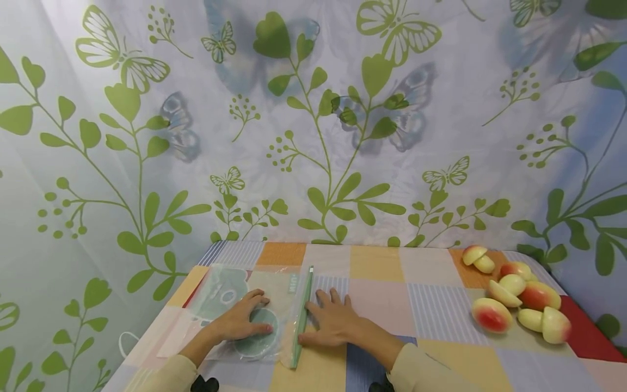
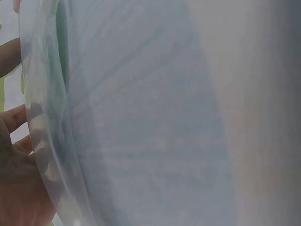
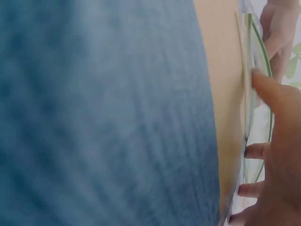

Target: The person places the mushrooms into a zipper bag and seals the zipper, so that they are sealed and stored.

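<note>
Okay, my left hand [image 1: 243,322] lies flat, fingers straight, on the clear zip bag [image 1: 245,310] at about 7 o'clock on the table [image 1: 431,305], pinning the round green piece [image 1: 257,335] inside, while my right hand [image 1: 330,321] rests flat just at 3 o'clock of it, fingertips on the green zip strip [image 1: 302,313]. Best to keep the left pressing so the bag can't slide, and run the right along the strip with even pressure, end to end. The peach pieces [image 1: 519,302] sit well apart at 3 o'clock.

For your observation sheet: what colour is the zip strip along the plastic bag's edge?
Green; the zip strip shows best in the head view.
</note>
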Demonstrator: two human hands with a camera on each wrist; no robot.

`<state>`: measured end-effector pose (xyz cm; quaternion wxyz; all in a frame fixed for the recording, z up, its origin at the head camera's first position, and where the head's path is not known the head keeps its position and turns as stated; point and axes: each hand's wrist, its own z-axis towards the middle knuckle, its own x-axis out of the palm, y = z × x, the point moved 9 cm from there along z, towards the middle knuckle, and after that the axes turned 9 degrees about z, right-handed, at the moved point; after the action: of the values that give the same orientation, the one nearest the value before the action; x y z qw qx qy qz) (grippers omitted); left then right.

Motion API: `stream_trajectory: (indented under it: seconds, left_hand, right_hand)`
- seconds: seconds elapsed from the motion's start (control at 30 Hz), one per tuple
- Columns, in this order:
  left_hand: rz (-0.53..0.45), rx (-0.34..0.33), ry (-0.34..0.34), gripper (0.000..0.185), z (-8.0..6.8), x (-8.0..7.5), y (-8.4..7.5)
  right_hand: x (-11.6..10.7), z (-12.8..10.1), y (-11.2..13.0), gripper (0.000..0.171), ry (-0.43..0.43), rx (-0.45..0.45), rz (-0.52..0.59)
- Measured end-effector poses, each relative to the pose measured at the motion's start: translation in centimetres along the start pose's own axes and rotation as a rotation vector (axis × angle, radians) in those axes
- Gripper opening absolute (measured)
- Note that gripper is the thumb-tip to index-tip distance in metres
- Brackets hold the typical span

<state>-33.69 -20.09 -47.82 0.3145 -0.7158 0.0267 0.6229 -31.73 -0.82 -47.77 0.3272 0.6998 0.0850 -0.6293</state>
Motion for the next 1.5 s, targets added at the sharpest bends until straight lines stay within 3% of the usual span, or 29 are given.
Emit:
stream_trajectory:
  seconds: [0.53, 0.9, 1.17, 1.37, 1.5]
  left_hand:
    - [-0.154, 0.018, 0.063, 0.062, -0.6, -0.4, 0.6]
    - [-0.128, 0.051, 0.053, 0.041, -0.5, -0.4, 0.0]
    - [-0.192, 0.045, 0.039, 0.019, -0.4, -0.4, -0.2]
    - [-0.197, 0.033, 0.025, 0.016, -0.5, -0.6, -0.3]
    - [-0.144, 0.073, 0.003, 0.026, -0.4, -0.5, -0.7]
  right_hand:
    - [0.2, -0.1, 0.0, 0.1, 0.028, 0.039, 0.01]
    - [0.2, -0.2, 0.0, 0.098, 0.02, 0.04, 0.003]
    - [0.3, -0.2, -0.1, 0.098, 0.023, 0.047, 0.013]
    - [0.3, -0.2, 0.0, 0.097, 0.026, 0.05, 0.024]
    - [0.2, -0.2, 0.0, 0.097, 0.024, 0.05, 0.022]
